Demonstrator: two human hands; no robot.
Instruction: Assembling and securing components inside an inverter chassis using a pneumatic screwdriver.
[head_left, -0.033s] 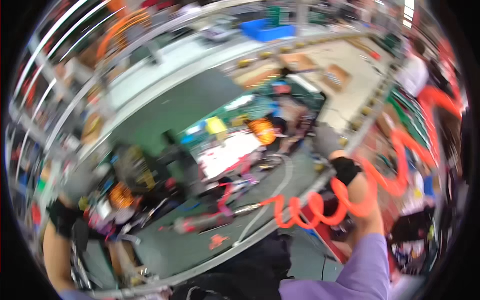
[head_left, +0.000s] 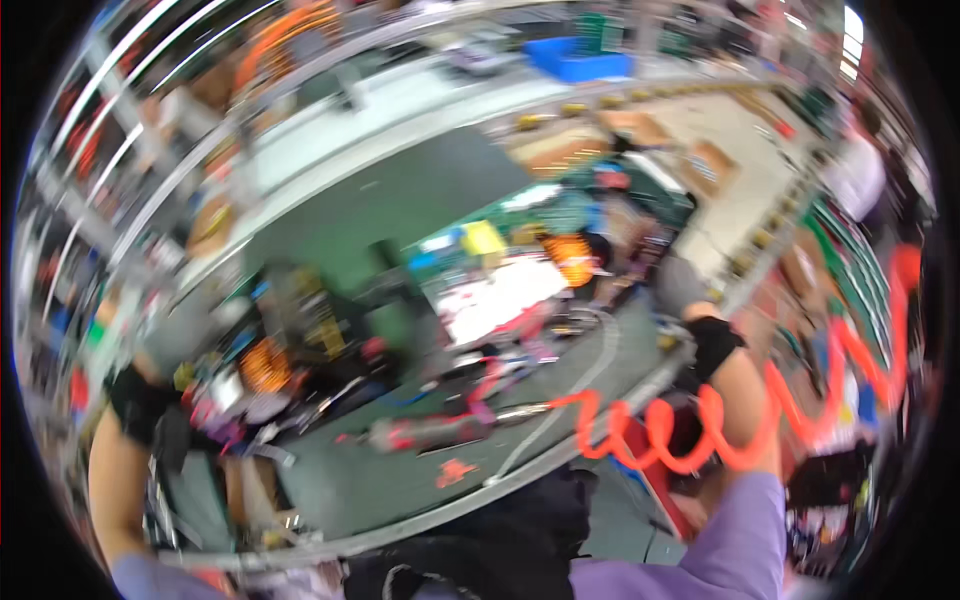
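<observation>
My left hand, in a grey glove with a black wrist band, is at the left end of a dark appliance assembly that carries a copper coil. My right hand, gloved the same way, is beside the right end of a second unit with a green base, a bright white panel and another copper coil. Motion blur smears the fingers of both hands, so their grip does not show. Between my arms lies a grey and red air tool, joined to an orange coiled hose.
The green work surface has a metal rim along its near side. Beyond it, a roller-edged conveyor holds cardboard pieces. A blue bin stands on the far shelf. Another person is at the far right. The hose crosses my right forearm.
The whole scene has shifted right and slightly down in the view, as the camera turned. The hose's far end hangs differently at the right. Both hands stay beside the same units.
</observation>
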